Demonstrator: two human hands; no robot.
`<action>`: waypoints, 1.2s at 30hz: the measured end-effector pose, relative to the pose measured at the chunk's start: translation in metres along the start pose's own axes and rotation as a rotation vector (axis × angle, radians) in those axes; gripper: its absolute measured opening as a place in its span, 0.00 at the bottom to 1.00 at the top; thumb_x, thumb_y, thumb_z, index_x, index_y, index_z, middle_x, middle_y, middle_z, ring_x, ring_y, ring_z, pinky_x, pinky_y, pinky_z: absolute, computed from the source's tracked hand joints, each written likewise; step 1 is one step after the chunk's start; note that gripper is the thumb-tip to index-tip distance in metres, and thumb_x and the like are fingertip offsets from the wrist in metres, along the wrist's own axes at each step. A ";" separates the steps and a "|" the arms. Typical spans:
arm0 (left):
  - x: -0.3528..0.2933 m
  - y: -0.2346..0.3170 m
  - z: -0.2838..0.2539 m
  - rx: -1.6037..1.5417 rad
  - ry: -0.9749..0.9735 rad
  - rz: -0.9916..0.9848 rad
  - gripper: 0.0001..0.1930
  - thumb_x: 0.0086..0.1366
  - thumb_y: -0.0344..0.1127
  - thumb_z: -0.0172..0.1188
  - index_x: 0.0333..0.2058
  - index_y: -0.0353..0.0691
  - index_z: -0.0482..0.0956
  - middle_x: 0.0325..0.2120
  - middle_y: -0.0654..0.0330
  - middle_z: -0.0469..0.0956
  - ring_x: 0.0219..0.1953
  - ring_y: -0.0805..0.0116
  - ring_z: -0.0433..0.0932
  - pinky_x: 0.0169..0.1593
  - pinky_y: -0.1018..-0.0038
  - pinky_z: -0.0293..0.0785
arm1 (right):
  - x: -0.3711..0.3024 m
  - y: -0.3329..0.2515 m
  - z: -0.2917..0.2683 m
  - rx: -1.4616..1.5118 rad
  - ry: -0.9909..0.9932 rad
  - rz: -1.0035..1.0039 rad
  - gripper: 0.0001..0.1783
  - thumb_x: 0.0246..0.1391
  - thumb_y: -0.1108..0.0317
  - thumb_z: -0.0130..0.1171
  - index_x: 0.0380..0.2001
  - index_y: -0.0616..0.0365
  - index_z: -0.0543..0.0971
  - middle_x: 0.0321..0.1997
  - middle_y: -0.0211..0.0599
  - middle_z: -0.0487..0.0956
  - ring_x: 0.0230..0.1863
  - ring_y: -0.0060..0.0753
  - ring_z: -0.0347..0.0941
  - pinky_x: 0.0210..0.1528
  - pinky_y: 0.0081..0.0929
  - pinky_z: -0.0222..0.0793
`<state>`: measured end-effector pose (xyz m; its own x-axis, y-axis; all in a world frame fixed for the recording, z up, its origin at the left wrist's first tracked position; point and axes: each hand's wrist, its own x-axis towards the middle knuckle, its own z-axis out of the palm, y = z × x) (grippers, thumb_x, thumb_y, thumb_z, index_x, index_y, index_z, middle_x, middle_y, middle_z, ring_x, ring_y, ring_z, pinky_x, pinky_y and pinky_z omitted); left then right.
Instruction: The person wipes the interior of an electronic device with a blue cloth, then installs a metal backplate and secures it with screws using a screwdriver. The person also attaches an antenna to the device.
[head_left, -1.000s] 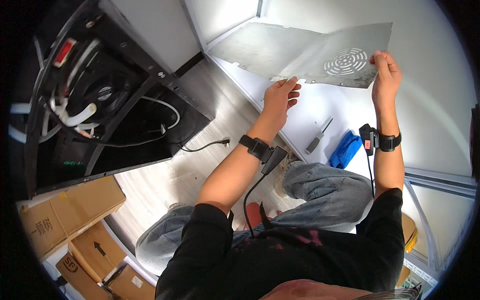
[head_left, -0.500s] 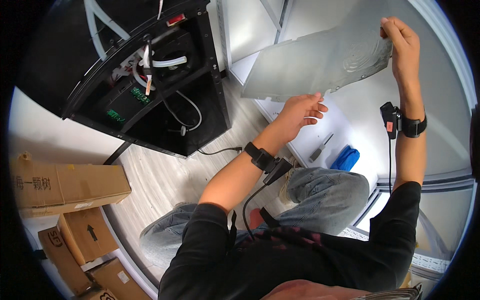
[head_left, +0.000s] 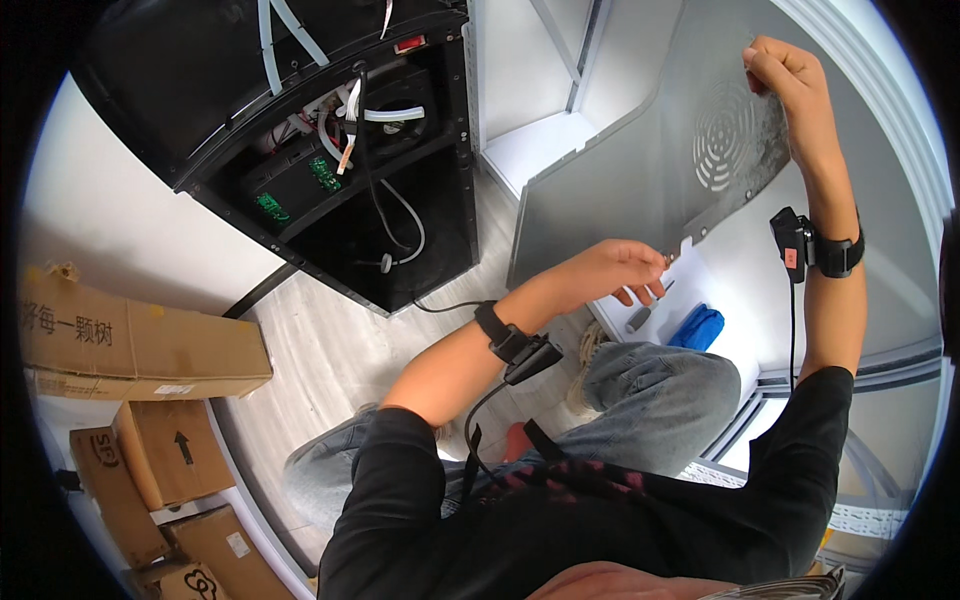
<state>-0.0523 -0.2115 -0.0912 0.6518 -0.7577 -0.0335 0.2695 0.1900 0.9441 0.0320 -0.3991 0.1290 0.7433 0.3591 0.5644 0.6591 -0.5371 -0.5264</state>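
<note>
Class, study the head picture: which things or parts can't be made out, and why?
Metal panel, head view: part of its lower edge is hidden by the left hand, its gripped part by the right hand.
Black cabinet, head view: cut off by the upper edge.
Green circuit boards, head view: details too small.
Blue bundle, head view: any contents hidden by its folds.

The pale wood-grain floor [head_left: 320, 340] bears the black cabinet [head_left: 325, 245], a thin dark cable [head_left: 450, 309] lying just beside it! Over to the cabinet's right, the white shelf [head_left: 545, 150] carries a grey-handled screwdriver [head_left: 638, 319], partly hidden, and near that, a crumpled blue bundle [head_left: 697, 327].
</note>
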 end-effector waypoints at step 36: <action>-0.111 -0.041 -0.136 -0.040 0.805 0.624 0.23 0.56 0.34 0.71 0.49 0.38 0.75 0.44 0.64 0.78 0.46 0.74 0.75 0.53 0.76 0.70 | -0.034 -0.065 0.060 0.284 -0.888 -0.582 0.09 0.46 0.70 0.60 0.17 0.63 0.76 0.18 0.35 0.68 0.20 0.32 0.65 0.22 0.28 0.58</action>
<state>-0.0397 -0.0500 -0.1711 0.9635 0.1260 0.2361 -0.2676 0.4390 0.8577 -0.0294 -0.3304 0.1064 0.0520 0.9832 0.1752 0.8531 0.0475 -0.5195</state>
